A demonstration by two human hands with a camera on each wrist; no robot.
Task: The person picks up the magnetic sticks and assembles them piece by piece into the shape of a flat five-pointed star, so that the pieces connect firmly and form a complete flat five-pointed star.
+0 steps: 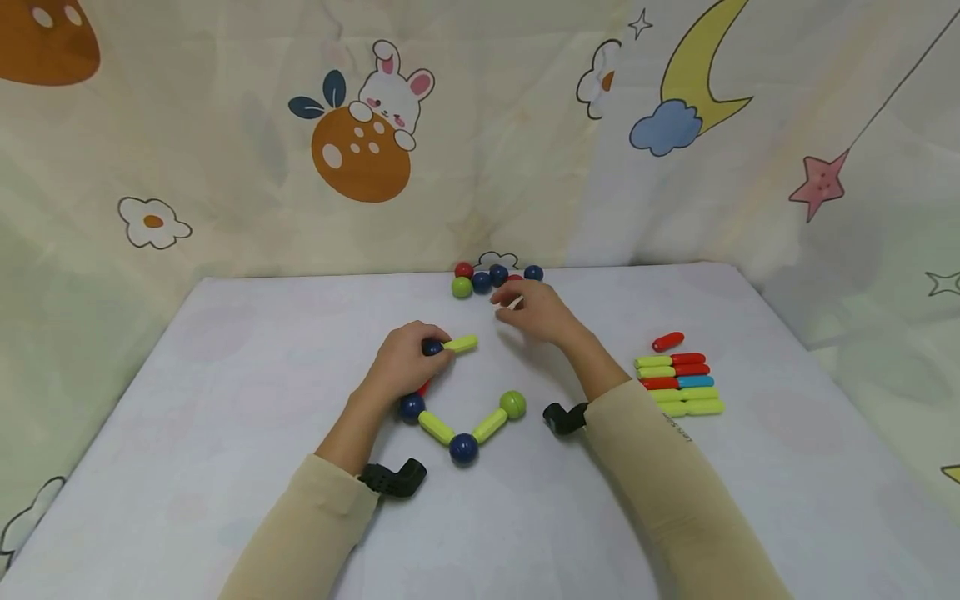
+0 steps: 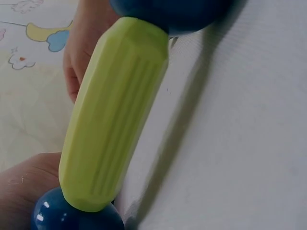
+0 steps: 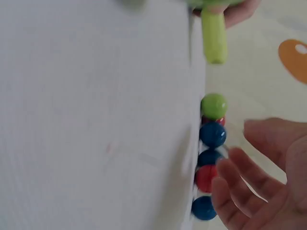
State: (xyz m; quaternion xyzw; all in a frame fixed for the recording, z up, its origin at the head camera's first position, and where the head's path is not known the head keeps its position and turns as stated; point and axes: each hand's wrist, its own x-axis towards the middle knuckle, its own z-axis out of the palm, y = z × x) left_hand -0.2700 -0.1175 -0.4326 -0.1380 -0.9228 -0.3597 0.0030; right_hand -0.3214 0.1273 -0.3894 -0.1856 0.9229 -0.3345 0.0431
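My left hand (image 1: 405, 360) pinches a dark blue ball (image 1: 432, 347) from which a yellow-green rod (image 1: 462, 343) sticks out to the right. Below it a red rod (image 1: 423, 388), mostly covered by the hand, meets another blue ball (image 1: 412, 407). From there a V runs on: a rod (image 1: 437, 427), a blue ball (image 1: 464, 449), a second rod (image 1: 491, 426) and a green ball (image 1: 513, 405). My right hand (image 1: 536, 310), fingers loosely bent and holding nothing, hovers by the loose balls at the back. In the right wrist view these include a green ball (image 3: 214, 106) and a red ball (image 3: 206, 178).
On the right of the white table (image 1: 225, 400) lie several yellow-green, red and blue rods in rows, with a single red rod (image 1: 668, 341) behind them. A patterned cloth (image 1: 510, 150) hangs along the back edge, close behind the loose balls.
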